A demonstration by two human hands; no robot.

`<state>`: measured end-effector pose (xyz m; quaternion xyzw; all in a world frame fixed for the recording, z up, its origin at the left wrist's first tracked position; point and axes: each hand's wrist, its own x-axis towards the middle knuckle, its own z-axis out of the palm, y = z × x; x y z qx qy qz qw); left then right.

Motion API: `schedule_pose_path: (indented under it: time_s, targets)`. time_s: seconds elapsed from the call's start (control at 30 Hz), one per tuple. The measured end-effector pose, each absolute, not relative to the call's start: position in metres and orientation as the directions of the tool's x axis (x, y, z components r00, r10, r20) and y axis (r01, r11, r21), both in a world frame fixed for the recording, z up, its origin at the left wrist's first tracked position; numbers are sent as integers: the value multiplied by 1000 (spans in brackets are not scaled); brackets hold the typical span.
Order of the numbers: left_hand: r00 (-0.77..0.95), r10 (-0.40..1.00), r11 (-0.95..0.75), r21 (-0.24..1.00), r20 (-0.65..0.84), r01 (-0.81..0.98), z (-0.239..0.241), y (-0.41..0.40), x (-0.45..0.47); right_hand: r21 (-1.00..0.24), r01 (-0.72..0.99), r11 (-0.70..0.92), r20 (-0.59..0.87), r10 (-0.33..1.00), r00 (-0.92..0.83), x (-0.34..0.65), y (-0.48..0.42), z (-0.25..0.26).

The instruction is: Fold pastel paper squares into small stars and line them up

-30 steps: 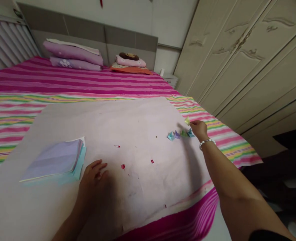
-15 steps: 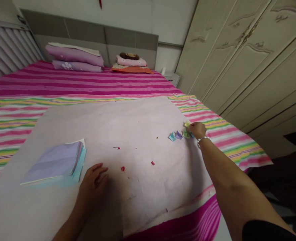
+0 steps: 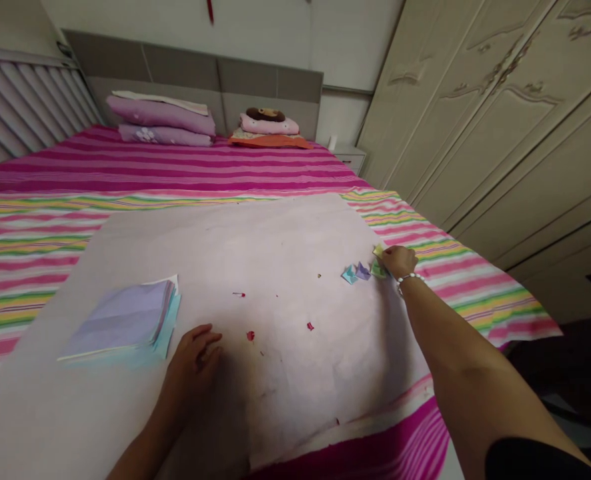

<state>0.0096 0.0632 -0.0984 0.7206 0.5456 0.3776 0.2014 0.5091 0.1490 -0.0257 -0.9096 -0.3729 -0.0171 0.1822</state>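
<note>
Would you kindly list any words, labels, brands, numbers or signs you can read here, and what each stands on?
There are none that can be read.
Paper stack: no lettering visible.
Yellow folded paper at the right hand: too small to tell.
Beaded bracelet: too small to tell.
Folded purple bedding: flower pattern, no lettering visible.
</note>
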Motion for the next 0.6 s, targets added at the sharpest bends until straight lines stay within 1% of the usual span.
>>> schedule_pose_path:
  time_s: [0.2, 0.37, 0.43, 0.47, 0.53, 0.6]
  targets:
    - [137, 918, -373, 697, 371, 612, -100, 65, 10, -391, 685, -614, 227, 657, 719, 508, 146, -23]
    - [140, 912, -391, 714, 386, 581, -90, 58, 7, -516, 707, -483, 322, 656, 683, 490, 137, -7]
    - [124, 900, -409, 708, 419, 576, -83, 55, 0, -615, 693, -375, 371, 638, 675, 474, 135, -4]
    - [87, 897, -399, 706, 434, 585, -80, 54, -5, -648, 689, -324, 377, 650, 660, 463, 134, -5]
    - [2, 893, -360, 712, 450, 603, -74, 54, -17, -701, 684, -203, 396, 688, 609, 433, 130, -11]
    - [-77, 886, -312, 712, 457, 628, -70, 56, -33, -732, 678, -56, 420, 747, 516, 393, 122, -22]
